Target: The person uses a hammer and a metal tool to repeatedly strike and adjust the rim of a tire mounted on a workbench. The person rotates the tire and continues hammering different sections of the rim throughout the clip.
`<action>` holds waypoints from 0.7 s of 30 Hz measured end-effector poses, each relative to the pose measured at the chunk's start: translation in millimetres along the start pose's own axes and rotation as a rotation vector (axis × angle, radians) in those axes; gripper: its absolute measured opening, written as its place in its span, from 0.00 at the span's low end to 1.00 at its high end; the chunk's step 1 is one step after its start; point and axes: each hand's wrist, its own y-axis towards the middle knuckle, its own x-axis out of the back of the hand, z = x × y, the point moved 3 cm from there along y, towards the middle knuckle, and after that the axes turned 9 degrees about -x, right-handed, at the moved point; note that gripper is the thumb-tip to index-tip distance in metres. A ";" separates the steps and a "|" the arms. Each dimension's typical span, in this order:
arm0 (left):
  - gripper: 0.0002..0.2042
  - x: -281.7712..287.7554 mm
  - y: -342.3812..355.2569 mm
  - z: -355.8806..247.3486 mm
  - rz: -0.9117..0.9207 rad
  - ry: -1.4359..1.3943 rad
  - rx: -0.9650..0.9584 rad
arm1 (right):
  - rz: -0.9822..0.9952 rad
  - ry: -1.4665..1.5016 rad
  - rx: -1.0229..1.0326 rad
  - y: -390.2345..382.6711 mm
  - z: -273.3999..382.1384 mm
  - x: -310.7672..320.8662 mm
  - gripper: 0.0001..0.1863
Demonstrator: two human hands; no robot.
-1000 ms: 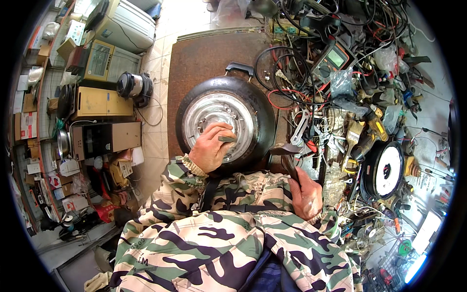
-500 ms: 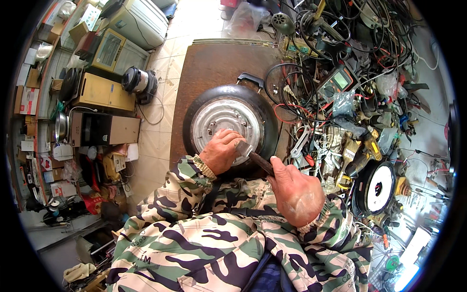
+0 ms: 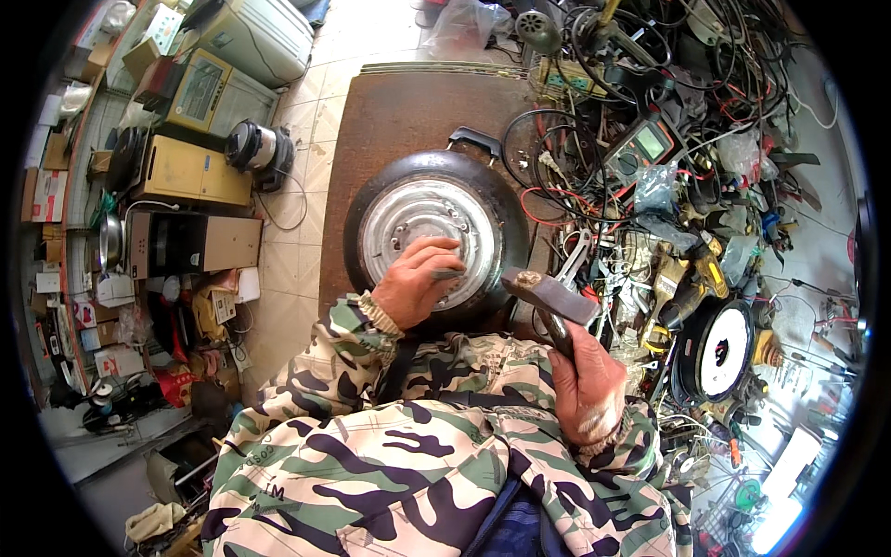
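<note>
Our right hand [image 3: 589, 381] is wrapped round a hammer [image 3: 554, 297], its head just beyond the thumb and most of its handle hidden in the fist. Our left hand [image 3: 415, 283] pinches a grey piece [image 3: 447, 274]; only its end shows, so we cannot make out its kind. Beneath and beyond that pinch lies a silvery disc [image 3: 418, 221] amid a dark pan [image 3: 509, 206], partly covered by our hand. We cannot tell whether the piece touches the disc.
</note>
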 end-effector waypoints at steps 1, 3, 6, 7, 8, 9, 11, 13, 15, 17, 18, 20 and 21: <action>0.10 3.0 -3.5 -4.6 -0.055 -0.006 0.021 | 0.011 0.018 -0.067 -4.0 -10.2 -3.5 0.26; 0.10 6.4 -5.4 -2.8 -0.111 -0.022 0.053 | 0.024 0.023 -0.194 -17.7 -30.7 -10.6 0.23; 0.09 6.5 -12.8 -0.7 -0.172 -0.020 0.102 | 0.047 0.024 -0.269 -33.8 -54.1 -23.7 0.22; 0.09 6.1 -14.3 -1.6 -0.156 -0.005 0.100 | 0.051 0.022 -0.277 -38.2 -60.6 -27.4 0.22; 0.08 5.8 -13.6 -2.1 -0.137 0.005 0.094 | 0.095 0.046 -0.349 -43.3 -68.2 -31.1 0.21; 0.08 5.2 -12.7 -2.6 -0.116 0.015 0.088 | 0.108 0.055 -0.363 -43.9 -69.4 -32.1 0.21; 0.08 4.0 -9.0 -3.2 -0.105 0.038 0.069 | 0.131 0.073 -0.390 -43.7 -71.5 -33.6 0.21; 0.08 2.5 -5.7 -3.8 -0.098 0.048 0.064 | 0.106 0.057 -0.362 -47.3 -78.0 -37.1 0.20; 0.08 2.2 -7.1 -5.1 -0.107 0.054 0.081 | 0.108 0.057 -0.342 -46.5 -79.4 -37.9 0.21; 0.08 1.3 -8.4 -3.5 -0.096 0.058 0.074 | 0.094 0.061 -0.315 -45.0 -79.9 -39.0 0.21; 0.07 1.1 -8.6 -3.0 -0.089 0.060 0.069 | 0.087 0.064 -0.302 -44.2 -80.2 -39.5 0.21; 0.08 0.3 -5.8 -4.2 -0.069 0.092 0.052 | 0.096 0.068 -0.311 -43.5 -79.1 -38.3 0.21; 0.08 0.1 -4.5 -4.9 -0.058 0.106 0.043 | 0.102 0.069 -0.317 -43.4 -78.2 -37.3 0.21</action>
